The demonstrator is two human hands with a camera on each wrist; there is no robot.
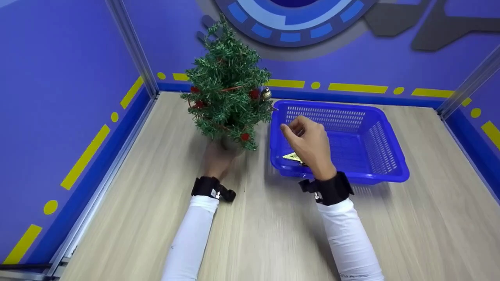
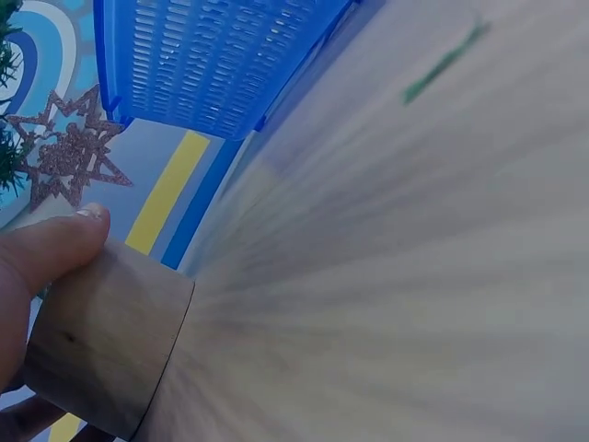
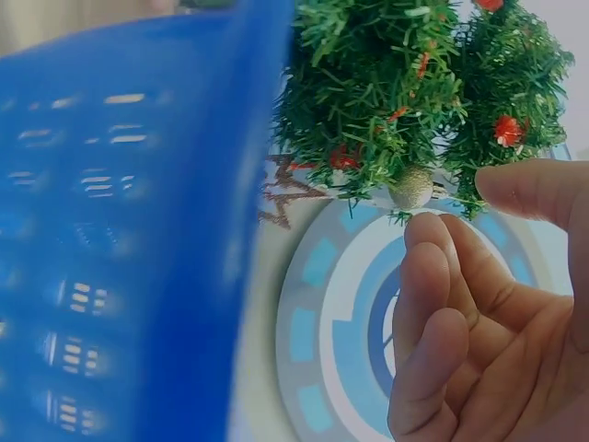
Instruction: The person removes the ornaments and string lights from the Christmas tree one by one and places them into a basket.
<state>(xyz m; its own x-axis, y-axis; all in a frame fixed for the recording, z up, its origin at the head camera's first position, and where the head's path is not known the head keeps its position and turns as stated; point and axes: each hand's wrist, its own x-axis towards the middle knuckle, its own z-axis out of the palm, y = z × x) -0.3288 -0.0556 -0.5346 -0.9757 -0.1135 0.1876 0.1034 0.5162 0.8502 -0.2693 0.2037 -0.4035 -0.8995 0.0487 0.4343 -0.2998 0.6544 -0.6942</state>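
Observation:
A small green Christmas tree [image 1: 230,86] stands left of centre in the head view, with red pompoms and a gold ball ornament [image 1: 266,94] on its right side. My left hand [image 1: 219,158] grips its round wooden base [image 2: 115,336], the thumb over the top of it. A glittery brown star ornament [image 2: 69,152] hangs by the branches in the left wrist view. Above the left part of a blue basket [image 1: 384,171], my right hand [image 1: 310,142] hovers with fingers loosely bent and nothing between them. In the right wrist view, thumb and fingertips are apart, near the ball.
Inside the basket lies a yellow piece [image 1: 292,157], partly hidden by the right hand. Blue panels [image 1: 70,78] wall in the wooden table [image 1: 250,234] at the left, back and right. A green sprig [image 2: 448,63] lies on the tabletop in the left wrist view.

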